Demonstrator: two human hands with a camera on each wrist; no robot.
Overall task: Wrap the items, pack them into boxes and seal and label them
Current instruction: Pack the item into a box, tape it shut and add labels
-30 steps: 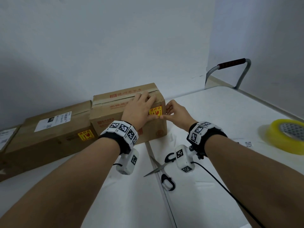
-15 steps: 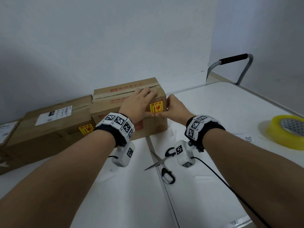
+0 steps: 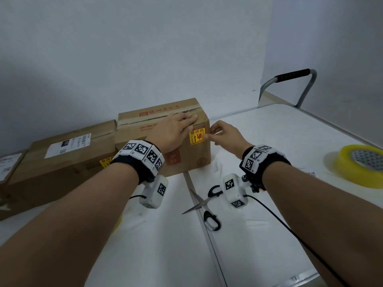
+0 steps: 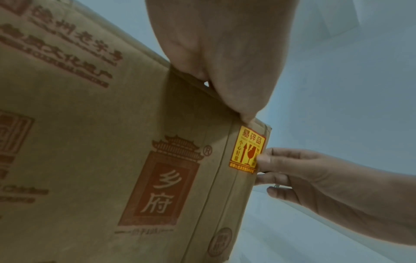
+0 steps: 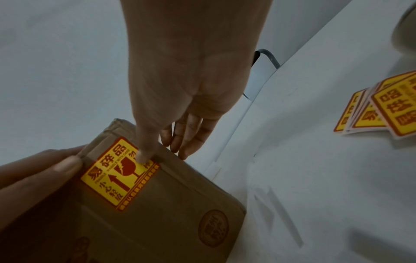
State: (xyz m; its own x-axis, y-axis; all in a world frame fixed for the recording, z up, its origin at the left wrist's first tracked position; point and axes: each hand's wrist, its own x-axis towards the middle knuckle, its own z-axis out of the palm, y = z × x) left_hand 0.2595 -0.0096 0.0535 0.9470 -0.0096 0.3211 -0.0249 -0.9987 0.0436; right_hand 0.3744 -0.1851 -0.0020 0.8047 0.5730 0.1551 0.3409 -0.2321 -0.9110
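Two hands on one cardboard box (image 3: 163, 139), standing at the far middle of the white tabletop (image 3: 259, 235). Your left hand (image 3: 176, 131) lies flat and relaxed across the top near edge, steadying it. Your right hand (image 3: 223, 134) is unclenched, its thumb pressing the yellow fragile sticker (image 3: 197, 136) at the box's right near corner. Risk: uneven pressure could leave a lifted edge or crease, as the sticker sits beside the corner fold. Materials: matte corrugated board, red print, glossy tape seam; sticker smooth, rectangular. Spare stickers (image 5: 382, 106) lie right.
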